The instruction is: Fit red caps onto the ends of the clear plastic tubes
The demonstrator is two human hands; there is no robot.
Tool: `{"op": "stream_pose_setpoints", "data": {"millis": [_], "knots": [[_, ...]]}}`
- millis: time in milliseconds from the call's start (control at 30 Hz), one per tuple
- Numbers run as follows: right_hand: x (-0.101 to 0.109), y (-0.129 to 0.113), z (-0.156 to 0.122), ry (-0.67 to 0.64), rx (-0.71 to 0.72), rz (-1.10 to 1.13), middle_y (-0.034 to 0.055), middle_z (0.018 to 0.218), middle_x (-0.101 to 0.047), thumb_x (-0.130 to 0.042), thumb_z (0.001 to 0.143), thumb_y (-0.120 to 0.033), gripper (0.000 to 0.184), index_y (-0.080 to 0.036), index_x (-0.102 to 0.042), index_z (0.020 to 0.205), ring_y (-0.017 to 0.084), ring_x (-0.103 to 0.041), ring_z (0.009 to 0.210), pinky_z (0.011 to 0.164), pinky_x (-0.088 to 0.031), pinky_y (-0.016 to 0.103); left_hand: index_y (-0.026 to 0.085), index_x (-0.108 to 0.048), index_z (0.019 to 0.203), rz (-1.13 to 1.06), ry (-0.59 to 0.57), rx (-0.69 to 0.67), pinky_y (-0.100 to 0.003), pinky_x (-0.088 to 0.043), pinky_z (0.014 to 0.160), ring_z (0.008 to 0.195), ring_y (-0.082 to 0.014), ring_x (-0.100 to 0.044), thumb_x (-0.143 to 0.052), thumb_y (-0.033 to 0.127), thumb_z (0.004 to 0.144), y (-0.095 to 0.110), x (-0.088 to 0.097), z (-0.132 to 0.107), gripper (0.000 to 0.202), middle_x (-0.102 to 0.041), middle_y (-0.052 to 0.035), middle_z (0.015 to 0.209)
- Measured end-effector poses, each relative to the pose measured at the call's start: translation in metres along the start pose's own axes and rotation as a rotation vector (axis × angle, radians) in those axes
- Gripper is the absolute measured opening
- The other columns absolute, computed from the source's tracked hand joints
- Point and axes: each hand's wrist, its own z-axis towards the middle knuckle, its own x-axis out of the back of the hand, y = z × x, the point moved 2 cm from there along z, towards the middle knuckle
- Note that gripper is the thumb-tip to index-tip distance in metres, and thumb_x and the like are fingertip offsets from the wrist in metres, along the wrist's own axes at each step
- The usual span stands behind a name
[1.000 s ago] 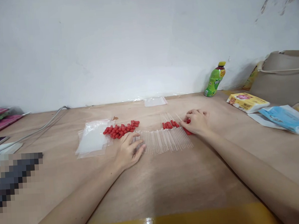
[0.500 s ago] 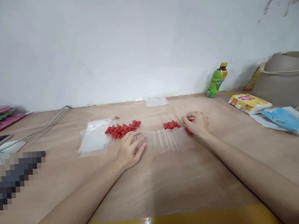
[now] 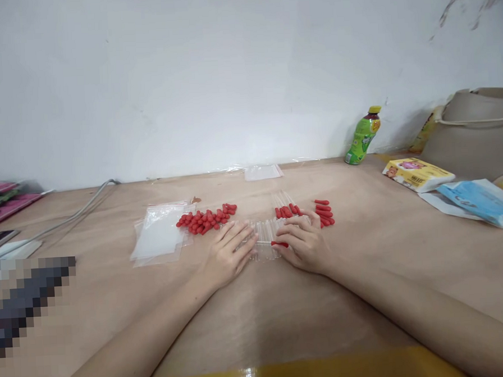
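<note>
My left hand (image 3: 233,251) is closed on a thin glass dropper tube (image 3: 263,243) that lies crosswise and points right. Its end meets a red rubber dropper bulb (image 3: 279,244), which my right hand (image 3: 305,243) pinches between thumb and fingers. Whether the tube sits inside the bulb is too small to tell. Beneath both hands a row of clear glass tubes (image 3: 266,231) lies side by side, partly covered. Behind the row are several droppers with red bulbs (image 3: 287,211) fitted, their tubes pointing away.
A heap of red bulbs (image 3: 205,219) lies left of centre, beside clear zip bags (image 3: 159,233). More red bulbs (image 3: 323,213) lie right of my right hand. Farther right are a green bottle (image 3: 362,137), a yellow tissue pack (image 3: 419,174) and a blue packet (image 3: 480,202).
My right hand has come left and nearer from the right-hand bulbs, bringing one bulb. My left hand has shifted slightly right and now holds a tube against that bulb.
</note>
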Motion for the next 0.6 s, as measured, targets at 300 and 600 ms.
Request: {"op": "stream_pose_setpoints", "data": {"millis": [300,600], "knots": [[0.000,-0.011,0.004,-0.080,0.018,-0.010,-0.0008,0.086,-0.067,-0.058,0.076,-0.036,0.017,-0.022,-0.061,0.085,0.017,-0.055,0.089,0.096,-0.018,0.044,0.014,-0.059,0.091,-0.021,0.102,-0.024,-0.033,-0.048,0.087,0.094,-0.0163,-0.061,-0.054,0.017,0.080,0.011,-0.006,0.001,0.013,-0.067,-0.0036,0.093],[0.001,-0.012,-0.001,-0.058,0.130,0.020,-0.0024,0.078,-0.068,-0.058,0.079,-0.026,0.008,-0.021,-0.062,0.084,0.012,-0.057,0.076,0.085,-0.032,0.035,0.013,-0.058,0.086,-0.123,0.063,-0.038,-0.037,-0.043,0.098,0.098,-0.0160,-0.059,-0.051,0.013,0.080,0.012,-0.007,-0.001,0.009,-0.067,-0.0033,0.087]]}}
